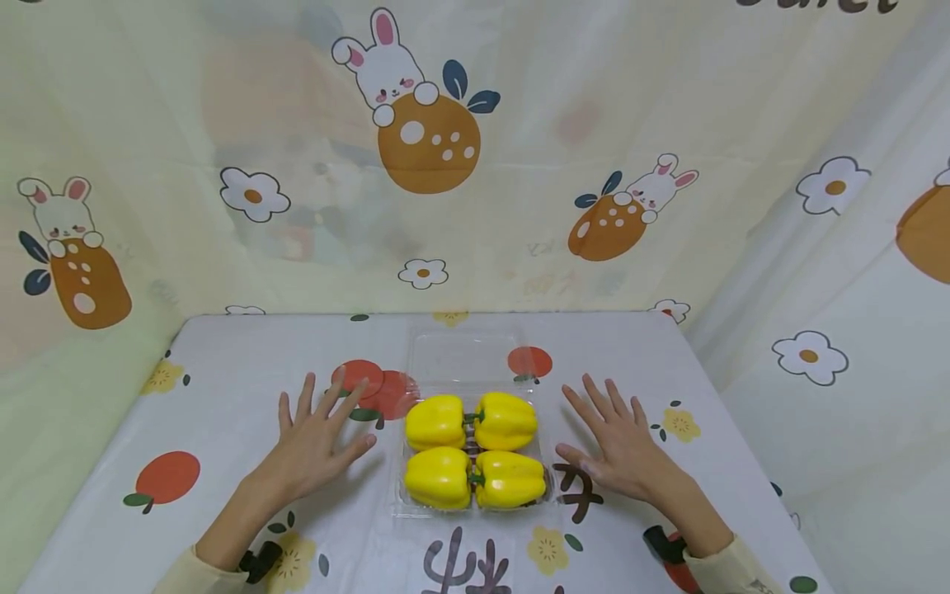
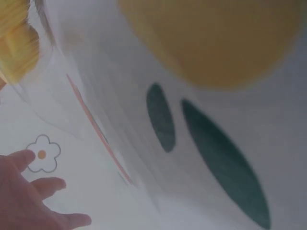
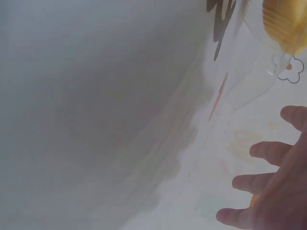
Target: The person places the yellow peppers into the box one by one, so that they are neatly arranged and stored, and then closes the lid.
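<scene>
Several yellow bell peppers (image 1: pixel 440 478) lie in two rows inside a clear plastic clamshell box (image 1: pixel 416 510), their green stems pointing toward the middle. The box's transparent lid (image 1: pixel 466 356) is folded back, away from the person. Left of the box, my left hand (image 1: pixel 312 445) is spread with fingers straight and holds nothing. On the other side, my right hand (image 1: pixel 616 441) is likewise spread, apart from the box. Both wrist views catch part of the box and its yellow peppers at an upper corner, with straight fingers (image 3: pixel 268 153) below in the right one.
A white cloth printed with fruit and flowers covers the table (image 1: pixel 223 396). Behind it hangs a cream curtain (image 1: pixel 519 231) with rabbit prints, and further curtain closes off both sides. Dark straps with small devices (image 1: pixel 260 563) sit at the wrists.
</scene>
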